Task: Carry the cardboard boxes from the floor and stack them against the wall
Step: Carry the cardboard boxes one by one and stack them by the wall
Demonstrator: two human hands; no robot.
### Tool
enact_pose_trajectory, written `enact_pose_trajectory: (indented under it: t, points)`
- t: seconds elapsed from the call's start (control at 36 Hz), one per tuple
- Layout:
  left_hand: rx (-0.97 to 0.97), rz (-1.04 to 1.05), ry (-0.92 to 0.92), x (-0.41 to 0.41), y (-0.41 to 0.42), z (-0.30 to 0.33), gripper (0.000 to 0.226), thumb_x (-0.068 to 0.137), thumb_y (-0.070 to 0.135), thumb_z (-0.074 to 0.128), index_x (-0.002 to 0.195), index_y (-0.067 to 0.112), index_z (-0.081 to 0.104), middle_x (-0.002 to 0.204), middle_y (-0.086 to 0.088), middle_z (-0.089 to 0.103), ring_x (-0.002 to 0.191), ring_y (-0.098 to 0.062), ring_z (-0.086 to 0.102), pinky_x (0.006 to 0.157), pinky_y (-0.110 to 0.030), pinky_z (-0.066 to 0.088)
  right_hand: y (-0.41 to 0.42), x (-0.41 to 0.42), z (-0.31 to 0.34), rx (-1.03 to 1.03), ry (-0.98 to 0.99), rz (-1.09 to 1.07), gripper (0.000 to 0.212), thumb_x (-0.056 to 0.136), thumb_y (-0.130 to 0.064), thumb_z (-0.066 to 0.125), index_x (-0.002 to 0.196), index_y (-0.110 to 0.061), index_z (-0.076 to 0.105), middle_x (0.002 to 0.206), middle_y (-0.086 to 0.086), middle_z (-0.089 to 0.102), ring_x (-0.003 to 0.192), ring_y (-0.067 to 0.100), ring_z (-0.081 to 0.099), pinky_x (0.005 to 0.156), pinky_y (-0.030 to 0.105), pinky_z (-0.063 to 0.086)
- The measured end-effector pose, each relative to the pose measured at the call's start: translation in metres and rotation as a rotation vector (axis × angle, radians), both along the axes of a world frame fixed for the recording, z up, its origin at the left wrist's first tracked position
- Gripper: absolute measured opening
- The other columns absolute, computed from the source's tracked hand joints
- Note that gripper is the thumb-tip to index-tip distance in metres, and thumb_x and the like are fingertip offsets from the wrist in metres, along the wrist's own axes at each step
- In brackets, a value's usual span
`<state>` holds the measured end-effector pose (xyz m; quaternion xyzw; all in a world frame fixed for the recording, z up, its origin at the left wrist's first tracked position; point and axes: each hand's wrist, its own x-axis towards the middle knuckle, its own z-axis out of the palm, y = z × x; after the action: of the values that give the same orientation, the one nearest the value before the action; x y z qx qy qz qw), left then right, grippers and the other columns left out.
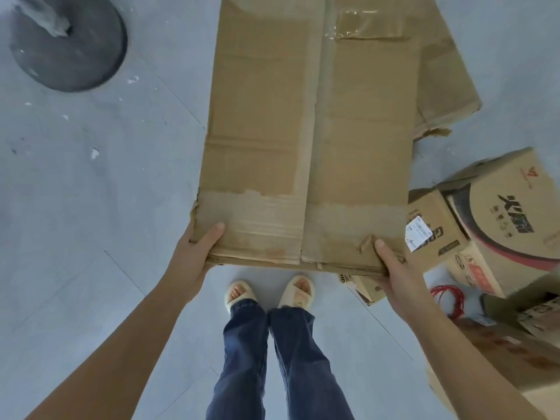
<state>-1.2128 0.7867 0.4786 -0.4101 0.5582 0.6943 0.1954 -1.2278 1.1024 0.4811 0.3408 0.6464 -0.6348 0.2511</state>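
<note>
Two bare forearms reach forward from the bottom corners, ending in two hands. Left hand (194,256) grips the near left corner of one large flattened cardboard box (309,131), thumb on top and fingers curled beneath; right hand (394,274) grips the near right corner the same way. Its long axis runs straight away from the hands, near edge raised above the floor (75,207). Beyond the right hand, a second flat cardboard sheet (448,86) shows under the held box. Right of the right hand sit at least three printed boxes (500,213) and one red cord coil (451,298). Far beyond the left hand lies one dark round base (69,47).
</note>
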Motion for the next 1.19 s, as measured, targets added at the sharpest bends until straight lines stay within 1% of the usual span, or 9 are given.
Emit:
enact_pose_trajectory:
  t: [0.11,0.19,0.25,0.39,0.53,0.69,0.78,0.92,1.19]
  points:
    - [0.021,0.026,0.02,-0.009,-0.008,0.025,0.035,0.094,0.023,0.054,0.129,0.025,0.05,0.115,0.006,0.066,0.103,-0.013,0.065,0.074,-0.027,0.057,-0.012,-0.01,0.022,-0.021,0.06,-0.035,0.081,0.051,-0.064,0.081,0.121,-0.029,0.059,0.113,-0.005,0.07,0.106,0.013,0.065,0.094,0.04,0.052]
    - [0.005,0.038,0.05,-0.012,-0.017,0.048,0.032,0.095,0.026,0.054,0.127,0.029,0.051,0.12,0.005,0.065,0.11,-0.019,0.062,0.087,-0.043,0.054,-0.017,-0.021,0.045,-0.048,0.057,-0.079,0.037,0.091,-0.032,0.058,0.125,-0.017,0.056,0.102,-0.003,0.071,0.093,0.011,0.069,0.077,0.034,0.059]
    - [-0.001,0.055,0.077,-0.012,-0.02,0.067,0.03,0.095,0.027,0.054,0.125,0.032,0.053,0.121,0.006,0.065,0.108,-0.018,0.063,0.086,-0.047,0.055,-0.019,-0.028,0.063,-0.001,0.072,-0.058,0.027,0.097,-0.027,0.051,0.121,-0.016,0.057,0.095,-0.003,0.07,0.095,0.018,0.069,0.072,0.036,0.058]
    - [-0.038,0.092,0.102,-0.001,-0.024,0.123,0.026,0.095,0.029,0.054,0.121,0.034,0.054,0.116,0.009,0.065,0.107,-0.018,0.062,0.087,-0.051,0.054,-0.027,-0.036,0.109,0.027,0.107,0.04,0.035,0.098,-0.03,0.047,0.131,-0.021,0.052,0.119,0.006,0.064,0.109,0.025,0.061,0.085,0.056,0.053]
    - [-0.08,0.148,0.11,0.032,-0.027,0.175,0.041,0.095,0.031,0.055,0.135,0.028,0.048,0.121,0.006,0.063,0.109,-0.019,0.061,0.082,-0.048,0.056,-0.036,-0.022,0.151,-0.001,0.117,0.119,0.037,0.097,-0.033,0.05,0.134,-0.029,0.052,0.122,0.003,0.064,0.107,0.025,0.063,0.083,0.055,0.055]
    - [-0.122,0.281,0.148,0.095,-0.025,0.223,0.041,0.093,0.035,0.058,0.133,0.029,0.05,0.123,0.005,0.063,0.112,-0.021,0.06,0.083,-0.05,0.055,-0.05,-0.003,0.197,-0.056,0.123,0.213,0.047,0.096,-0.032,0.052,0.142,-0.033,0.042,0.128,-0.003,0.058,0.112,0.022,0.06,0.085,0.052,0.055]
    - [-0.145,0.39,0.166,0.133,-0.019,0.245,0.051,0.078,0.042,0.065,0.127,0.032,0.054,0.121,0.005,0.065,0.111,-0.021,0.061,0.082,-0.05,0.056,-0.058,0.002,0.22,-0.097,0.142,0.3,0.045,0.097,-0.029,0.051,0.141,-0.032,0.044,0.127,-0.005,0.059,0.11,0.019,0.06,0.085,0.055,0.054]
    - [-0.206,0.607,0.201,0.194,-0.009,0.274,0.024,0.094,0.032,0.056,0.119,0.034,0.057,0.117,0.004,0.066,0.108,-0.022,0.063,0.085,-0.056,0.054,-0.082,0.007,0.256,-0.124,0.237,0.563,0.033,0.098,-0.03,0.049,0.131,-0.033,0.054,0.12,-0.008,0.066,0.108,0.014,0.063,0.081,0.05,0.057]
    - [-0.27,1.043,0.242,0.323,0.004,0.316,0.031,0.094,0.033,0.055,0.125,0.03,0.055,0.119,0.001,0.065,0.108,-0.025,0.063,0.082,-0.053,0.055,-0.181,0.053,0.303,-0.158,0.354,0.964,0.026,0.098,-0.026,0.048,0.12,-0.031,0.06,0.116,-0.001,0.067,0.107,0.022,0.061,0.076,0.053,0.055]
